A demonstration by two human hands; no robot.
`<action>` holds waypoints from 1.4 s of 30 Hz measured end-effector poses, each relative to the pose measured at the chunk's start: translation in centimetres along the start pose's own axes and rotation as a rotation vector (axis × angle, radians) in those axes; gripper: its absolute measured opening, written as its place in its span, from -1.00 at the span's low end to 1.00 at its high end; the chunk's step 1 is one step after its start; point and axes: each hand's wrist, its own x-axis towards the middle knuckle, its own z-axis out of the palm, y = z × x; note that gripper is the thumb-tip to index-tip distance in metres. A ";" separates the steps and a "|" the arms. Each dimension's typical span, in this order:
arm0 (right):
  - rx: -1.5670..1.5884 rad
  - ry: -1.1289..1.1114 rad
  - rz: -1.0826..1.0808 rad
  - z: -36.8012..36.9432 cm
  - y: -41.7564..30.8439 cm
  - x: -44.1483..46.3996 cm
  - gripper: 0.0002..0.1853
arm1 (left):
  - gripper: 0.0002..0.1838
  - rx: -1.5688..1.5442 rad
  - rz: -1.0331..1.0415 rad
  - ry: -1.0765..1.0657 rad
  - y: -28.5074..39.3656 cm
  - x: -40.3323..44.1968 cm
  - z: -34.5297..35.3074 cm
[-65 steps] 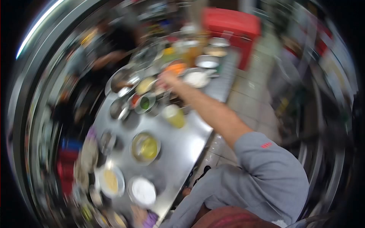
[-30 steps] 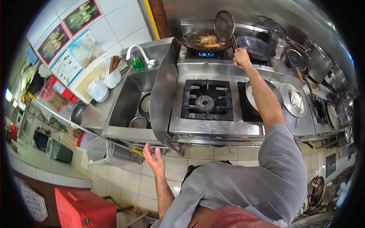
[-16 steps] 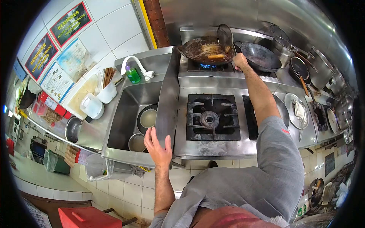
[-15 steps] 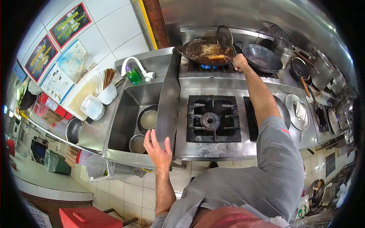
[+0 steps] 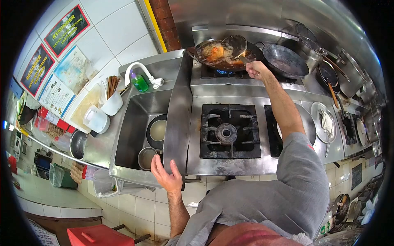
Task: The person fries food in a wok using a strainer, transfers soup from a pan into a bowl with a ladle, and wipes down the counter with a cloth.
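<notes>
My right hand is closed round the handle of a wire skimmer. Its round mesh head is tilted over the left-hand wok, which holds dark bubbling oil. Golden-orange pieces of food float beside the mesh. Beneath the wok burns a blue flame. My left hand, fingers spread and holding nothing, hovers by the front edge of the sink. Nearest to it in the sink is a small pot with cloudy liquid.
A second wok sits to the right on the back row. In front is an unlit burner. A metal partition divides stove from sink. Pots crowd the far right; a green soap bottle stands by the tap.
The skimmer head has swung left and lower over the oil, and the food pieces have shifted. My right hand has moved slightly left; the left hand remains raised, slightly lower in view.
</notes>
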 end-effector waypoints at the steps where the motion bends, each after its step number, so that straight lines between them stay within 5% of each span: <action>1: 0.017 0.041 -0.013 0.8 -0.1 -0.9 -0.91 | -0.46 0.000 -0.002 0.000 -0.1 -0.2 0.0; 7: -0.061 0.107 -0.078 2.8 0.4 -3.2 -0.92 | -0.55 -0.083 0.045 0.082 0.2 -1.4 -0.9; 10: -0.143 0.157 -0.111 3.4 0.4 -4.5 -0.90 | -0.68 -0.113 0.249 0.179 0.9 -3.9 -1.1; 13: -0.294 0.223 -0.174 3.8 0.4 -5.5 -0.88 | -0.70 -0.337 0.254 0.057 1.5 -6.7 -0.5; 15: -0.412 0.260 -0.228 3.9 0.4 -5.9 -0.87 | -0.74 -0.603 -0.096 -0.453 0.9 -8.6 0.3; 19: -0.651 0.317 -0.275 4.2 0.8 -6.2 -0.74 | -0.73 -0.614 -0.286 -0.786 -2.9 -13.9 3.2; 32: -0.857 0.597 -0.309 0.7 -0.5 -8.3 -0.72 | -0.56 -0.442 -0.315 -1.294 -8.7 -24.4 7.9; 38: -0.698 0.600 -0.308 -2.4 -0.5 -6.8 -0.78 | -0.38 -0.626 -0.670 -1.311 -8.9 -31.2 15.9; 40: -0.654 0.569 -0.286 -3.2 -0.3 -6.0 -0.79 | -0.40 -0.893 -1.205 -1.315 -5.0 -28.3 16.0; 42: -0.493 0.459 -0.236 -4.0 -0.1 -4.6 -0.82 | -0.46 -0.941 -1.215 -1.332 -2.9 -27.3 17.7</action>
